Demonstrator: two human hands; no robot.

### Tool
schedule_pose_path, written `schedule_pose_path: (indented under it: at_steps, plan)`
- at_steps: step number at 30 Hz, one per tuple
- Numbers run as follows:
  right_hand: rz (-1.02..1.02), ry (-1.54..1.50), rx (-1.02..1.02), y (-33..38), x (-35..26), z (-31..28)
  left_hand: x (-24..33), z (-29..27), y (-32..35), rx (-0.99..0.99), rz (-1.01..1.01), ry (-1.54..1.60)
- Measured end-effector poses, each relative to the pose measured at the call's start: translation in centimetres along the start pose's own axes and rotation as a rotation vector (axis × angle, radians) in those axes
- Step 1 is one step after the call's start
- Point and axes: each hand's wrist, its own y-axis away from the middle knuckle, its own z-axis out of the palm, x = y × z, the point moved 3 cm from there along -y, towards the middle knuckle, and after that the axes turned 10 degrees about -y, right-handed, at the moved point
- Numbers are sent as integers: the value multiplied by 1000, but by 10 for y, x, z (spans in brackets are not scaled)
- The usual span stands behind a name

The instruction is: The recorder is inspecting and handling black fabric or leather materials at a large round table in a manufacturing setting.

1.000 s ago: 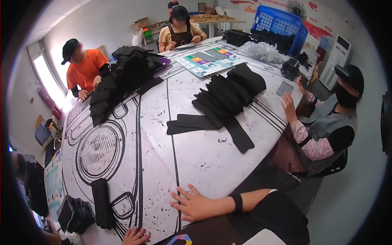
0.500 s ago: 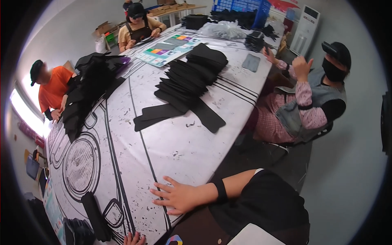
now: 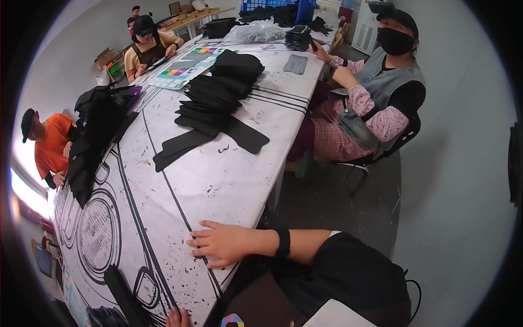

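Observation:
My right hand (image 3: pixel 218 243) lies palm down on the white table (image 3: pixel 229 191), fingers spread, holding nothing; a black band circles the wrist. At the lower edge my left hand (image 3: pixel 177 317) shows only in part, its fingers resting on the tabletop and apart from anything else I can see. Nearest to it is a long black folded bundle (image 3: pixel 126 297). Farther up the table, beyond reach of both hands, lies a fanned pile of black flat, sock-like cloth pieces (image 3: pixel 215 101), with a few long ones splayed toward me.
A co-worker in a denim vest (image 3: pixel 400 73) sits at the right side. Another in an orange top (image 3: pixel 53 143) stands left beside a black cloth heap (image 3: pixel 98 128); a third (image 3: pixel 144 52) is at the far left. A printed sheet (image 3: pixel 180 71), grey cloth (image 3: pixel 296 64) and plastic bag (image 3: pixel 256 31) lie farther off.
The view has swung, so the table and pile sit farther left. The co-worker on the right has lowered a raised hand. Both my hands stay on the table.

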Motion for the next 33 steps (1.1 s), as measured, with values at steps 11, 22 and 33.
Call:
schedule_pose_path:
  at_steps: [11,22,33]
  plan:
    - [10,29,10,1,-2,-1,15,-9,-2,32,0,-136]
    - [-11,33,33,1,-5,-5,16,-11,-3,87,-17,-157]
    - [-8,45,44,2,-4,-3,18,-9,-4,80,6,-237]
